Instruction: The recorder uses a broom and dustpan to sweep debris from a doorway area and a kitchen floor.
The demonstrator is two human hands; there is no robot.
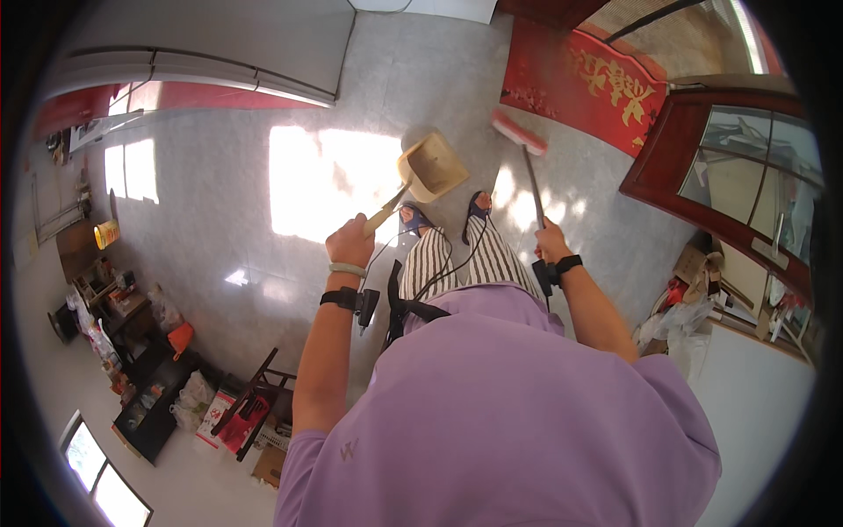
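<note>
My left hand (350, 242) grips the pale handle of a long-handled dustpan (435, 166). The tan pan is in front of my feet, with its hollow side showing. In my right hand (552, 241) is the dark stick of a broom (532, 178). Its pink and white head (519, 133) looks blurred and lies near the edge of a red mat (573, 85). Whether the broom head touches the floor, I cannot tell. Both tools are apart from each other over the grey tiled floor (382, 79).
A dark red framed glass door (711, 191) stands at the right, beside the mat with gold writing. Bags and cardboard (685, 296) are piled below it. A wooden chair (253, 402) and cluttered low furniture (155, 395) line the left. Sunlight patches the floor.
</note>
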